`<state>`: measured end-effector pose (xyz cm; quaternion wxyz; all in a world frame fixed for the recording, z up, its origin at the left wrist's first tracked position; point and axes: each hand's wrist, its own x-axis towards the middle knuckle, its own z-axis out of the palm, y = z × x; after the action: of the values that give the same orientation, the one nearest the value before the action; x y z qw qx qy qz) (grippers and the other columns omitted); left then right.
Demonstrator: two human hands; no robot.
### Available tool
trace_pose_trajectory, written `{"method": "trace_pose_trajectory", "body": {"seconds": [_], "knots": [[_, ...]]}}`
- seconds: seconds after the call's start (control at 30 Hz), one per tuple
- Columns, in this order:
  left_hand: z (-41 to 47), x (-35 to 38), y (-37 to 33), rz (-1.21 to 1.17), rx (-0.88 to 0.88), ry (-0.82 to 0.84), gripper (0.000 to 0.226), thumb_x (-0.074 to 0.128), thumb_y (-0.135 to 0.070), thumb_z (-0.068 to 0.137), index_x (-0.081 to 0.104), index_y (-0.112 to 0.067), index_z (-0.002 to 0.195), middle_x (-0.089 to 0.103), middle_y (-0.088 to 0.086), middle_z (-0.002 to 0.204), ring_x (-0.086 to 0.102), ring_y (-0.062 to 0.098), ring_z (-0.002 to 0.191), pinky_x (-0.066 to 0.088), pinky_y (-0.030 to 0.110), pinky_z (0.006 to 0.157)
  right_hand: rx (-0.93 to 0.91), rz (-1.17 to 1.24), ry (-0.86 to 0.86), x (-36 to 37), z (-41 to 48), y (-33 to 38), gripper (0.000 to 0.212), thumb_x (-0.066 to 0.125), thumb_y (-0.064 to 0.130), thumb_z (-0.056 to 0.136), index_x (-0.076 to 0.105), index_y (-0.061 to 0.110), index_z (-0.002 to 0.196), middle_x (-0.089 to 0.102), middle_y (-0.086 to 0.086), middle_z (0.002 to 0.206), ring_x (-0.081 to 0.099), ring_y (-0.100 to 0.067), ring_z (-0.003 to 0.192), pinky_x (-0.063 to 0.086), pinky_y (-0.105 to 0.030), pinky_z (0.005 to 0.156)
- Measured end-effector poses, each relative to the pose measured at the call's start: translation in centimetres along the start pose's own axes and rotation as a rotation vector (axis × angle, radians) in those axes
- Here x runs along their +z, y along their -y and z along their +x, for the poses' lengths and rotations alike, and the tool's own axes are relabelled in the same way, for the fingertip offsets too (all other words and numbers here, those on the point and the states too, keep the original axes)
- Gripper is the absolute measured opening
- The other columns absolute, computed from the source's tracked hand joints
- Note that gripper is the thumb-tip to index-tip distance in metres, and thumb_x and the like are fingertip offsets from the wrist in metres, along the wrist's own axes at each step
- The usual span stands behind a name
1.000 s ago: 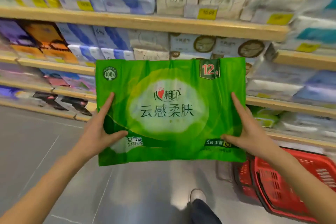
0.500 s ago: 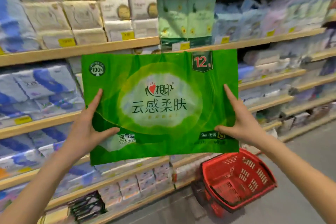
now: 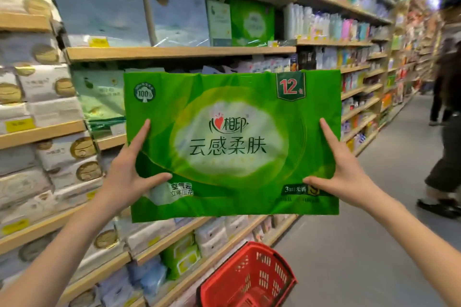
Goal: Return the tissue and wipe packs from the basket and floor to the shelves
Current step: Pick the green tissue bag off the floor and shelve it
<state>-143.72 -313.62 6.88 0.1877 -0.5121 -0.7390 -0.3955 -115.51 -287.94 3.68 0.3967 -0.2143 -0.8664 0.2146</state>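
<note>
A large green tissue pack (image 3: 232, 142), marked 12, is held upright at chest height in front of the wooden shelves (image 3: 174, 53). My left hand (image 3: 127, 177) grips its left edge with the thumb and forefinger spread on the front. My right hand (image 3: 341, 177) grips the right edge the same way. The red basket (image 3: 249, 279) stands on the floor below the pack, against the bottom shelf; its inside looks bare where I can see it. A matching green pack (image 3: 252, 22) stands on the upper shelf above.
Shelves on the left are packed with white, blue and pale green tissue packs (image 3: 99, 97). The grey aisle floor (image 3: 361, 244) runs off to the right. A person in dark clothes (image 3: 446, 132) walks in the aisle at the far right.
My view has turned right and upward along the aisle. The green pack stays in both hands, now in front of higher shelves. The basket sits lower in view and a walking person has appeared.
</note>
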Motion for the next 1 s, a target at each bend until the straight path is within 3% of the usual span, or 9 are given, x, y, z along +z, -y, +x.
{"method": "trace_pose_trajectory", "body": {"seconds": [0.27,0.43,0.63,0.8,1.0], "knots": [[7.3,10.8,-6.7,-0.093,0.107,-0.003,0.110,0.083,-0.017,0.059,0.010,-0.040,0.138,0.026,-0.010,0.134,0.027,0.006,0.123,0.023,0.021,0.100,0.038,-0.073,-0.085,-9.2,2.0,-8.5,0.119,0.082,0.016,0.063,-0.005,0.056,0.134,0.015,-0.007,0.155,0.017,-0.019,0.142,0.017,-0.045,0.116],[11.7,15.8,-8.7,-0.124,0.160,0.011,0.108,0.079,-0.027,0.056,0.011,-0.035,0.140,0.025,-0.010,0.138,0.026,0.007,0.126,0.021,0.019,0.102,0.066,-0.102,-0.118,-12.3,4.5,-12.4,0.118,0.081,0.014,0.063,-0.005,0.059,0.131,0.018,-0.012,0.152,0.019,-0.022,0.141,0.018,-0.043,0.115],[17.7,21.1,-9.1,-0.172,0.179,0.014,0.107,0.073,-0.035,0.053,0.008,-0.042,0.138,0.023,-0.012,0.138,0.024,0.004,0.127,0.019,0.024,0.105,0.078,-0.134,-0.147,-13.1,9.6,-17.2,0.118,0.081,0.014,0.064,-0.005,0.055,0.132,0.020,-0.010,0.152,0.020,-0.019,0.140,0.015,-0.037,0.115],[24.6,25.5,-7.2,-0.164,0.220,-0.009,0.106,0.072,-0.036,0.055,0.007,-0.045,0.138,0.024,-0.009,0.137,0.025,0.007,0.127,0.021,0.029,0.105,0.087,-0.159,-0.199,-12.3,15.6,-21.9,0.121,0.082,0.017,0.062,-0.007,0.060,0.132,0.020,-0.010,0.153,0.018,-0.023,0.142,0.019,-0.044,0.115],[34.7,30.6,-4.8,-0.173,0.277,-0.022,0.108,0.072,-0.039,0.055,0.001,-0.064,0.133,0.026,-0.013,0.139,0.027,0.003,0.127,0.024,0.029,0.105,0.090,-0.157,-0.275,-11.5,24.0,-26.5,0.119,0.082,0.014,0.062,-0.005,0.057,0.132,0.026,-0.010,0.149,0.026,-0.017,0.136,0.020,-0.036,0.111]]}}
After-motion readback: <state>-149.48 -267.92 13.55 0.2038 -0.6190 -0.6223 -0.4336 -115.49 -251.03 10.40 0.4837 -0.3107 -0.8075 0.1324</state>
